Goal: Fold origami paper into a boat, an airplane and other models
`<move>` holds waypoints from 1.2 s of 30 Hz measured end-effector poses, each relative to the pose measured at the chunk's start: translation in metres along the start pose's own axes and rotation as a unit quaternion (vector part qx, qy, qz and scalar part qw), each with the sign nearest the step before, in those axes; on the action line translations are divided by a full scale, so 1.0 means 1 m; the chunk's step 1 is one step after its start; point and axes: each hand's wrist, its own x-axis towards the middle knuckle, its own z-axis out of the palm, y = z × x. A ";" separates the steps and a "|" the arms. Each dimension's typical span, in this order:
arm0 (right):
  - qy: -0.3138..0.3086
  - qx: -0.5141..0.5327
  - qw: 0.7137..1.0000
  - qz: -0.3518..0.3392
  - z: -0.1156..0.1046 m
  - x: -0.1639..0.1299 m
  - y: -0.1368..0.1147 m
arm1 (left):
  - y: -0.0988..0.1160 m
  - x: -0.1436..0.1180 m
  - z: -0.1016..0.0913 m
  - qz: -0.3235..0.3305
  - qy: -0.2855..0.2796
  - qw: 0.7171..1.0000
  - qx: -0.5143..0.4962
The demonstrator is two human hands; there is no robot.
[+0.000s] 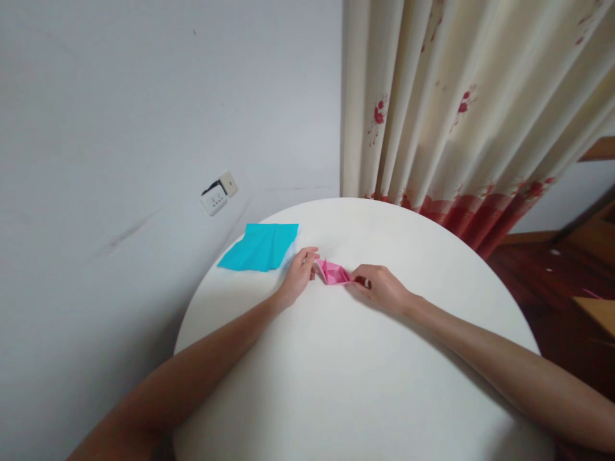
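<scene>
Pink folded paper (334,273) is pinched at opposite ends between the closed fingertips of the left hand (298,276) and right hand (379,289), kept taut against the white table (336,384) for creasing.

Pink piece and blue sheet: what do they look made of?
Pink piece: thin matte paper, going by its sharp folds; both hands pinch its ends. Blue sheet: likely the same matte paper, flat with faint creases. Neither shows any gloss.
</scene>
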 end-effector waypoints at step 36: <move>0.196 -0.329 0.845 0.373 -0.125 -0.012 0.140 | 0.001 0.000 -0.004 0.009 0.026 1.000 0.000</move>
